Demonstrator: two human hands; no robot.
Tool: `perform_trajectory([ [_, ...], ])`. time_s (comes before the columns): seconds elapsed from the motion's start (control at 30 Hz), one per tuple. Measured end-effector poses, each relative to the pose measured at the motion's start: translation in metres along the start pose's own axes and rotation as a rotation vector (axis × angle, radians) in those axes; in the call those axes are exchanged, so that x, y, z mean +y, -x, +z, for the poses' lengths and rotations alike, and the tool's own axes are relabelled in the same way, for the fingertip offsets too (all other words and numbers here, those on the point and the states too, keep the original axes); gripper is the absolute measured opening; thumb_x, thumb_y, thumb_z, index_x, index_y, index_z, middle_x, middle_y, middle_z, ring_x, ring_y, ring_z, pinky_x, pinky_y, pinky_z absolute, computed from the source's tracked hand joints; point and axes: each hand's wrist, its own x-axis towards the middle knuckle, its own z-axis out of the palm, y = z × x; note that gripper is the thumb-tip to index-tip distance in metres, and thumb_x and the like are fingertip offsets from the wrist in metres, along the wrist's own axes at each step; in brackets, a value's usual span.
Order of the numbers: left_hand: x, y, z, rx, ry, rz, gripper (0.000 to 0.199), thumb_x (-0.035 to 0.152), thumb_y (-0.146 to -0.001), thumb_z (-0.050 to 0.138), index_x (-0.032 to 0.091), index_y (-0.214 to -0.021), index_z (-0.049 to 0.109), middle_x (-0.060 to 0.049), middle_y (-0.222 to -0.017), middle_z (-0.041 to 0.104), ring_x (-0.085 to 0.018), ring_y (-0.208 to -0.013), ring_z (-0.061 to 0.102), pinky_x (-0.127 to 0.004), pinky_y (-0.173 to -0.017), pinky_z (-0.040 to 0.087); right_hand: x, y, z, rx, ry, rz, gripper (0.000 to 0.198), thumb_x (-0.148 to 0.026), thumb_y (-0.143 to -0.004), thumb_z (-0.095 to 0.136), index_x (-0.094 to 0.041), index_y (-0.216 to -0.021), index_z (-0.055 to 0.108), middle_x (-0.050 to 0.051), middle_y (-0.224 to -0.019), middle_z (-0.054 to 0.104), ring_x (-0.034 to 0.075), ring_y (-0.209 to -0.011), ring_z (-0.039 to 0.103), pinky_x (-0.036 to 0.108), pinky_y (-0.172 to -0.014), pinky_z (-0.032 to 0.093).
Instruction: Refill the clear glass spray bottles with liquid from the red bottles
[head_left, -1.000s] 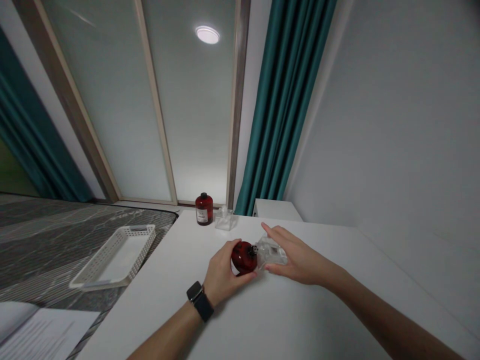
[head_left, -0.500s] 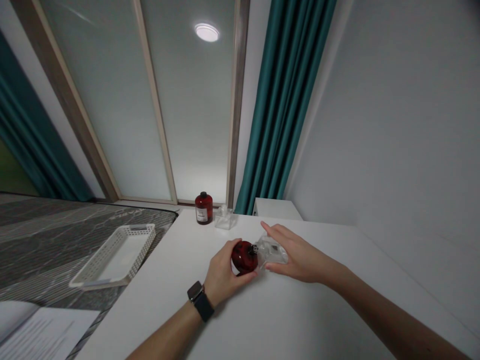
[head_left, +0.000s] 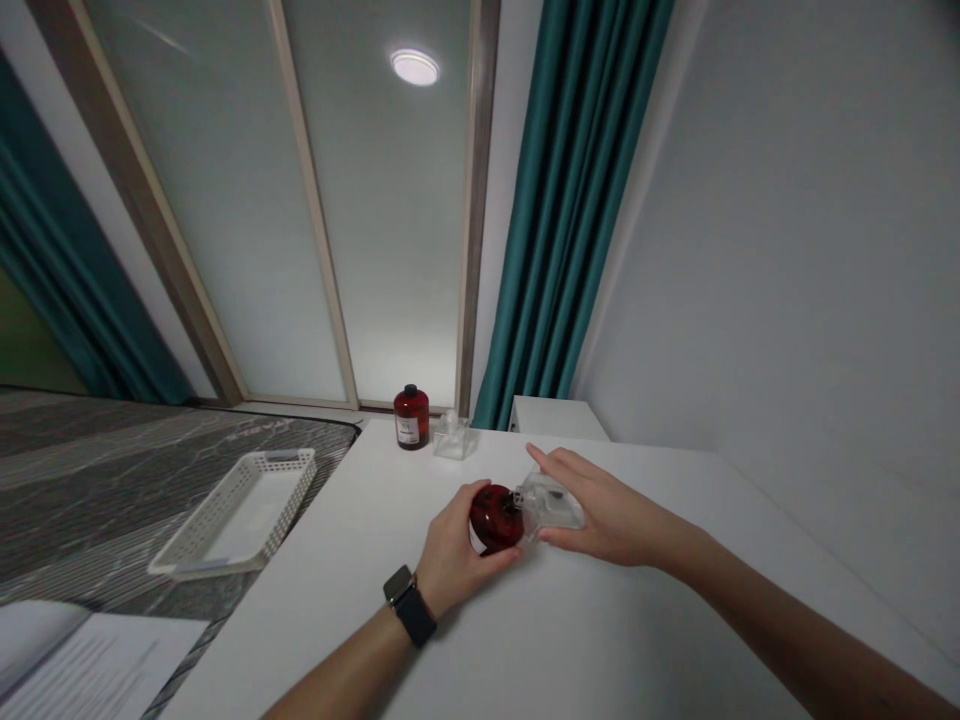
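A dark red bottle [head_left: 498, 517] is gripped between the thumb and fingers of my left hand [head_left: 456, 548], which has a black watch on its wrist. The bottle's dark neck points right. My right hand [head_left: 596, 505] holds a clear, square-bodied bottle [head_left: 553, 503] tipped on its side, with its mouth toward the red bottle's neck. The two necks meet or nearly meet; I cannot tell whether they touch. My palm covers part of the clear bottle's base end.
Toward the table's [head_left: 360, 660] far edge stand another red bottle [head_left: 411, 418] with a white label and another clear bottle [head_left: 451, 438]. A white perforated basket [head_left: 251, 515] and an open book [head_left: 112, 660] lie left of the table. A white cabinet [head_left: 559, 417] stands behind it.
The whole view has shifted slightly, so everything appears a little further right. Both hands keep the same grips, and the two bottles hold nearly the same pose.
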Motion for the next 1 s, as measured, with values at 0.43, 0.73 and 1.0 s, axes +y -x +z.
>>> perform_trajectory([
  [0.43, -0.0029, 0.0020, 0.0030, 0.015, 0.043, 0.006, 0.072, 0.031, -0.069, 0.080, 0.020, -0.130, 0.046, -0.012, -0.125, 0.064, -0.029, -0.112, 0.063, -0.046, -0.099, 0.050, -0.0024, -0.0008, -0.0041, -0.022, 0.013, -0.003, 0.091, -0.038, -0.081, 0.072, -0.024, -0.156, 0.021, 0.014, -0.129, 0.054, 0.030, -0.120, 0.053, 0.046, -0.105, 0.043],
  [0.73, -0.0014, 0.0024, 0.0044, 0.000, 0.062, -0.016, 0.071, 0.031, -0.069, 0.080, 0.020, -0.130, 0.045, -0.012, -0.125, 0.062, -0.029, -0.112, 0.062, -0.046, -0.099, 0.050, -0.0018, -0.0009, -0.0054, -0.028, 0.028, -0.005, 0.091, -0.038, -0.081, 0.072, -0.023, -0.156, 0.021, 0.014, -0.131, 0.053, 0.030, -0.121, 0.053, 0.046, -0.105, 0.043],
  [1.0, -0.0018, 0.0030, 0.0054, 0.000, 0.074, -0.018, 0.071, 0.032, -0.069, 0.080, 0.020, -0.130, 0.045, -0.011, -0.125, 0.062, -0.029, -0.112, 0.062, -0.045, -0.099, 0.050, -0.0011, -0.0007, -0.0066, -0.031, 0.029, -0.013, 0.091, -0.040, -0.082, 0.071, -0.025, -0.156, 0.020, 0.013, -0.130, 0.054, 0.030, -0.119, 0.054, 0.046, -0.104, 0.044],
])
